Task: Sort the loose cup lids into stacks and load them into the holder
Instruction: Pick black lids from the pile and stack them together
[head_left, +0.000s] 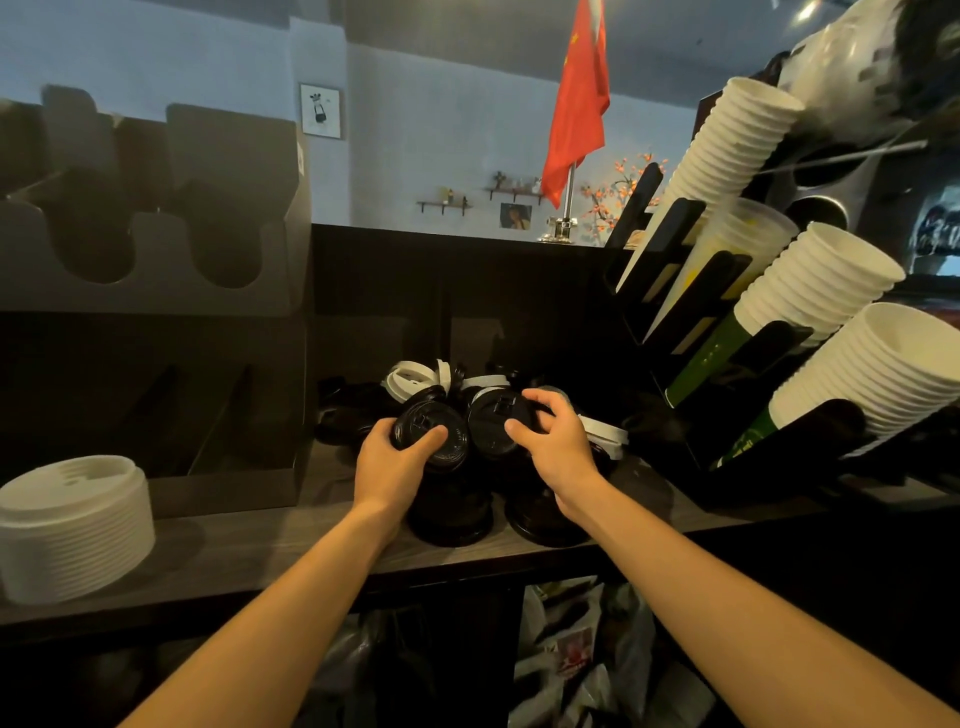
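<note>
Left hand (395, 460): at the near edge of the loose lid pile (421, 379), grasping a black lid (423, 415), thumb laid across its top.
Black lid: tilted, on top of a short black stack (452, 512) just in front of the pile.
Right hand (558, 447): just right of the left one, also at the pile's near edge, fingers curled over a second black lid (491, 421), thumb at its near rim.
Second black lid: beside the first; their rims almost meet.
Second black stack (530, 525): under the right wrist, in front of the pile.
Pile: black and white lids jumbled on the desk (260, 545).
White lid stack (72, 525): far left of the pile, upright.
Holder (156, 249): left of the pile; its slots are too dark to tell the contents.
Cup rack (691, 322): right of the pile, holding slanted sleeves of white cups (821, 280).
</note>
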